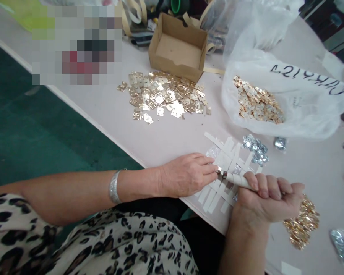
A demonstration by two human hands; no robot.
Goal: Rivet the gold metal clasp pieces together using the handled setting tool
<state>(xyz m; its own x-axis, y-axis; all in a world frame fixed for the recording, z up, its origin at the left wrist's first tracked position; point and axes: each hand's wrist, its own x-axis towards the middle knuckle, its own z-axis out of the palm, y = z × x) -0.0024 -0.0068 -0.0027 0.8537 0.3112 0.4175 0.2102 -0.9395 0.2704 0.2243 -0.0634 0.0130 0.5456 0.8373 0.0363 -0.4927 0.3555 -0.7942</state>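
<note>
My right hand [266, 198] grips a tool with a white-taped handle [236, 179] in its fist, and the tool's dark metal tip [223, 174] points left. My left hand [186, 175] lies on the table with its fingertips at that tip, pinching a small shiny metal piece [219, 170]. Beneath both hands is a crisscross of white paper strips [218, 152]. Part of the left thumb is hidden. A heap of gold-coloured metal clasp plates [163, 95] lies further up the table.
A cardboard box [177, 47] stands at the back. A white plastic bag [306, 103] holds more clasp plates. Small silver discs [255, 149] and gold pieces [302, 225] lie near my right hand. The table edge [88, 122] runs diagonally, with green floor beyond it.
</note>
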